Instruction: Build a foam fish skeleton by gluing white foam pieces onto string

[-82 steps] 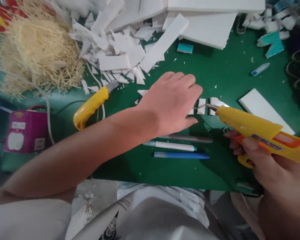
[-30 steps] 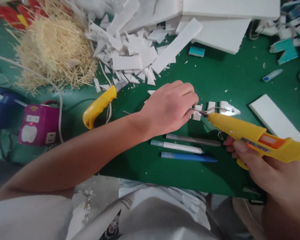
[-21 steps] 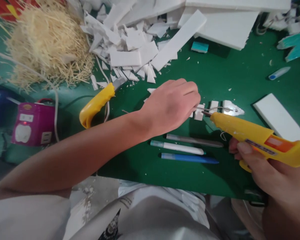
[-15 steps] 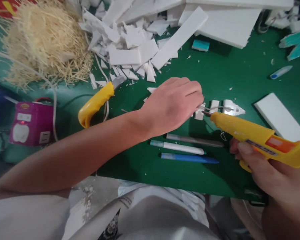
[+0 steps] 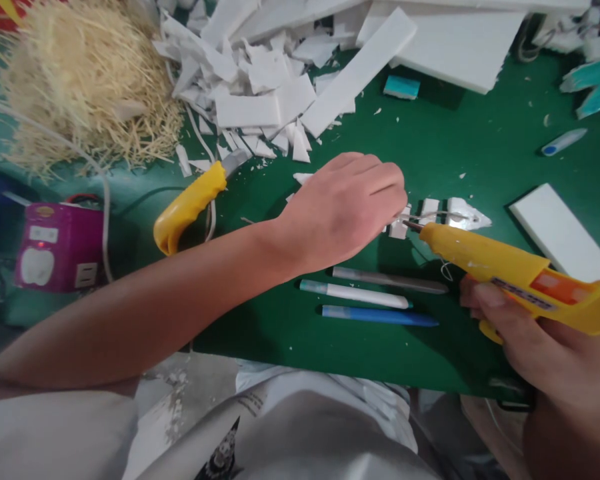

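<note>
My right hand (image 5: 535, 340) is wrapped round a yellow hot glue gun (image 5: 485, 257). The gun points left, its metal nozzle at a small white foam block (image 5: 399, 227) beside my left fingertips. My left hand (image 5: 347, 207) is palm down with fingers curled together, pinching a thin grey cord (image 5: 416, 217) at the fingertips. That cord runs right across another foam block (image 5: 429, 210) to a pointed foam piece (image 5: 465, 215) with a shiny surface. My left hand hides the row's left end. Whether the nozzle touches the block I cannot tell.
Below my left hand lie a grey pen-like tool (image 5: 390, 280), a white pen (image 5: 357, 293) and a blue pen (image 5: 380, 315). A yellow-handled knife (image 5: 190, 207), foam scraps (image 5: 260, 110), straw (image 5: 90, 80), a purple power adapter (image 5: 60, 247) and a foam strip (image 5: 565, 233) surround the work.
My left fingers, more spread earlier, have closed together at the cord. The glue gun's nozzle has shifted left along the row to the block by my fingertips. The view has drifted slightly.
</note>
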A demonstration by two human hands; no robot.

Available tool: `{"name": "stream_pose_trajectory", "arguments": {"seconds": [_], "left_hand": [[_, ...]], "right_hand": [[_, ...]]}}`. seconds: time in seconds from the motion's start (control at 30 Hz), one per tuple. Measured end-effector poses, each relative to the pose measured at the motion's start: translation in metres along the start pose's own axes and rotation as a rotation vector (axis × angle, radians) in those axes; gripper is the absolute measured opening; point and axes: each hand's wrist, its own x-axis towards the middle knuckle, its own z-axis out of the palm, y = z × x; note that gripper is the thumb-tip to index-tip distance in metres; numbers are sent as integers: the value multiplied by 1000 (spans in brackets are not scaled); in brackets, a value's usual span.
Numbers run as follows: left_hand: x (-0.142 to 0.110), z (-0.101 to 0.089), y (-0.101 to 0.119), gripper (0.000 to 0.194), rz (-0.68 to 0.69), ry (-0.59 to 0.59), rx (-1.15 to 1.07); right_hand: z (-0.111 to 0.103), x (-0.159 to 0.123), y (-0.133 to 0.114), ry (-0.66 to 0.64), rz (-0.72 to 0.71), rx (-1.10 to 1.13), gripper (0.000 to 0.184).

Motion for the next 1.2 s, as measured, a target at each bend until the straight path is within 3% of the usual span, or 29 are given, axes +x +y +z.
{"name": "stream_pose_trajectory", "arguments": {"seconds": [0.23,0.4,0.83,1.13,1.2], "left_hand": [[1,0,2,33,1,0,-18],[3,-1,5,35,-3,-36,-19],[7,-2,7,39,-27,-76,-13],[4,-5,7,22,-50,-107,-61],[4,-5,9,29,-59,-115,-79]], "right_hand": [[-4,-9,5,-103,99,210,52],[0,-10,3,-22,149,280,52],[7,1,-10,-11,127,217,64],[3,-5,-7,-37,140,178,58],[3,-5,-7,-29,124,179,55]]}}
